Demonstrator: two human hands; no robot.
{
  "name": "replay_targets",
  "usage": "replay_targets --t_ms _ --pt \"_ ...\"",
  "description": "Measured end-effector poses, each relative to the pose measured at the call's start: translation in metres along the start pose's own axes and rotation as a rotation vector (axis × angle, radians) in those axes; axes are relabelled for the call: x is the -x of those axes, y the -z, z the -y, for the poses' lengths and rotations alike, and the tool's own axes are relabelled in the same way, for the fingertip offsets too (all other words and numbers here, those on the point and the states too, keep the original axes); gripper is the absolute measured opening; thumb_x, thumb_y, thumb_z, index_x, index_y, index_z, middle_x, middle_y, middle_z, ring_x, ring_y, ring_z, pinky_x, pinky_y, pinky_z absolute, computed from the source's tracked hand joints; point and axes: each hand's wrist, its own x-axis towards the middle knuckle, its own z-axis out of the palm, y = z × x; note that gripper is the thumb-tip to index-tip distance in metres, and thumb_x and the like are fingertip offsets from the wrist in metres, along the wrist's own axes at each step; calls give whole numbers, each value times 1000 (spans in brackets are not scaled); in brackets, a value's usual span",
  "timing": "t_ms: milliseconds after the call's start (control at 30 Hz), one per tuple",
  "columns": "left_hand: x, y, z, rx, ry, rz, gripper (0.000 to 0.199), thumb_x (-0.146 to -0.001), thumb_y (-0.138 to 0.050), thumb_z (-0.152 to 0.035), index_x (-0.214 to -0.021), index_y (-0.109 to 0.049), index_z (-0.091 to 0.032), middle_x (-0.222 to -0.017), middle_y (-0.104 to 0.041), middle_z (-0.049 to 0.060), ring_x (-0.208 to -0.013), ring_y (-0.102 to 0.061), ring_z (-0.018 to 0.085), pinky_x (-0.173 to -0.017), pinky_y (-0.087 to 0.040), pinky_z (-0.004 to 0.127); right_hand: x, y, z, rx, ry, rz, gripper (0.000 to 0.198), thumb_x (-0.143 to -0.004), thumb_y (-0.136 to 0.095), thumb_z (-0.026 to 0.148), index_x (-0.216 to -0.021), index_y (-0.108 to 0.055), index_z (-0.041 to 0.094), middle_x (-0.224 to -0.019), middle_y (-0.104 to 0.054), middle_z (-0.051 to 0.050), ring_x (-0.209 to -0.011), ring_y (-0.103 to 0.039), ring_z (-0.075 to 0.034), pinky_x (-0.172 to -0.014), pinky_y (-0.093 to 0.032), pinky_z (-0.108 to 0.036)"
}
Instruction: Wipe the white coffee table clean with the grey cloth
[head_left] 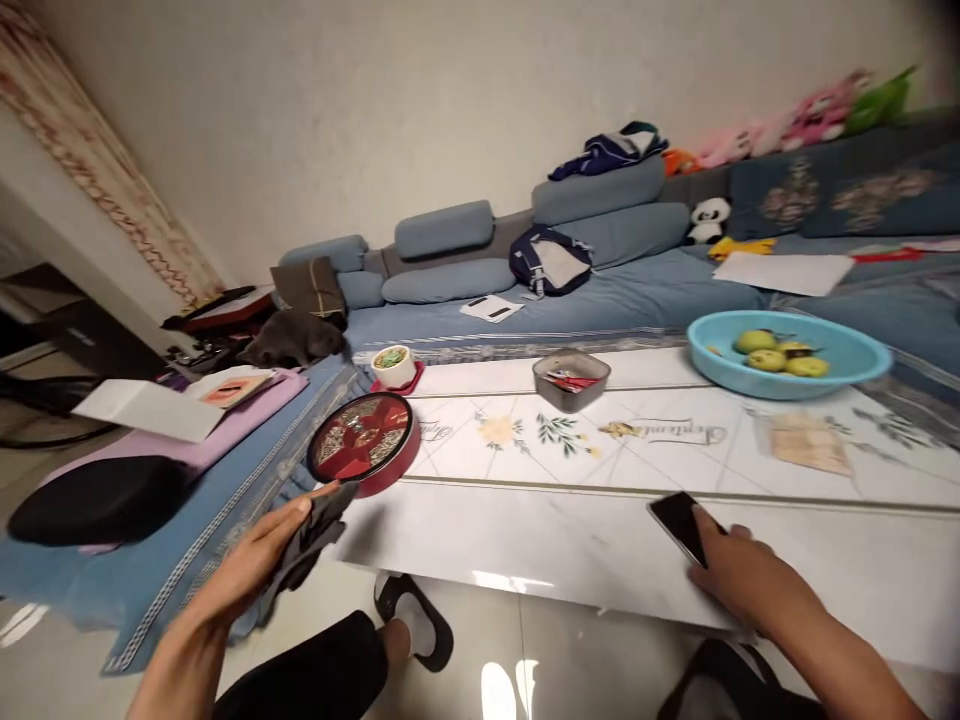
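Dark cloth (313, 532) in left fingers (285, 518), phone (677, 521) in right fingers (706, 524), white table (510, 525)

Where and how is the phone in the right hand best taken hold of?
Probably by the long edges at its near end, coming from the near side of the table. The phone is a thin slab, dark face up, its far end uncovered; the right hand holds it at that near end.

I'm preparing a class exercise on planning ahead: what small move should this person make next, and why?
Perhaps the right hand should leave the phone flat on the white table: it holds the phone at the table's near part, while the left hand is occupied with a dark cloth, so letting go would likely free one hand.
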Motion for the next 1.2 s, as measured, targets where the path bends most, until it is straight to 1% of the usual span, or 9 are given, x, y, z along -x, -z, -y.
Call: replay_targets --t_ms 100,267,367,467,667,800,933,1100,1200 --pt "-2 -50 -50 142 -72 249 64 -96 -53 -80 -111 -83 -26 -116 -82 13 -122 -71 41 -114 -53 58 8 9 11 10 -18 51 83 -93 -59 24 -170 -35 5 -125 -65 -27 -113 -70 -41 -88 -54 -45" --pt "-14 -132 -135 361 -157 339 58 -107 -51 -69 -122 -78 -20 -109 -79 8 -101 -72 30 -99 -57 42 18 13 17 49 -6 69 76 -99 -51 16 -171 -32 3 -128 -62 -29 -118 -68 -40 -91 -53 -45" --pt "-34 -141 -175 581 -126 393 61 -104 -58 -69 -130 -74 -17 -104 -78 8 -89 -70 26 -80 -58 34 18 12 14 37 -9 69 76 -99 -51 15 -172 -32 4 -129 -62 -29 -120 -67 -40 -88 -54 -44" --pt "-64 -132 -198 640 -151 409 61 -101 -66 -67 -132 -73 -15 -110 -78 10 -96 -72 28 -85 -58 36 17 10 12 48 3 59 77 -98 -51 14 -172 -32 4 -128 -62 -30 -119 -67 -40 -87 -54 -44" --pt "-100 -163 -154 -52 -374 212 65 -94 -70 -67 -139 -73 -21 -152 -63 19 -143 -56 43 -122 -44 58 17 -1 8 70 31 -23 78 -94 -53 14 -170 -37 5 -121 -64 -30 -109 -67 -39 -76 -55 -39" --pt "-78 -253 -109 -291 -78 41 81 -104 -50 -68 -165 -48 -14 -175 -31 30 -163 -31 48 -125 -33 72 19 -11 6 119 39 -71 80 -92 -53 13 -170 -38 4 -114 -65 -29 -99 -67 -37 -69 -56 -38" --pt "-67 -339 -117 -345 160 63 99 -99 -44 -86 -172 -36 -18 -178 -19 33 -163 -17 61 -115 -18 93 19 -20 6 160 54 -124 78 -92 -56 9 -168 -43 5 -109 -65 -28 -94 -67 -36 -68 -59 -40" --pt "-79 -387 -161 -300 -350 121 70 -109 -50 -51 -166 -46 -9 -181 -17 26 -169 -11 44 -134 -20 68 18 -24 6 236 45 -137 78 -93 -50 1 -170 -41 5 -108 -64 -25 -92 -67 -34 -67 -58 -38" --pt "-42 -385 -150 -198 -579 184 58 -108 -39 -21 -165 -48 -13 -182 -25 17 -170 -13 33 -135 -32 58 19 -23 6 222 34 -128 75 -95 -48 2 -170 -42 8 -111 -65 -24 -96 -67 -33 -66 -59 -36"
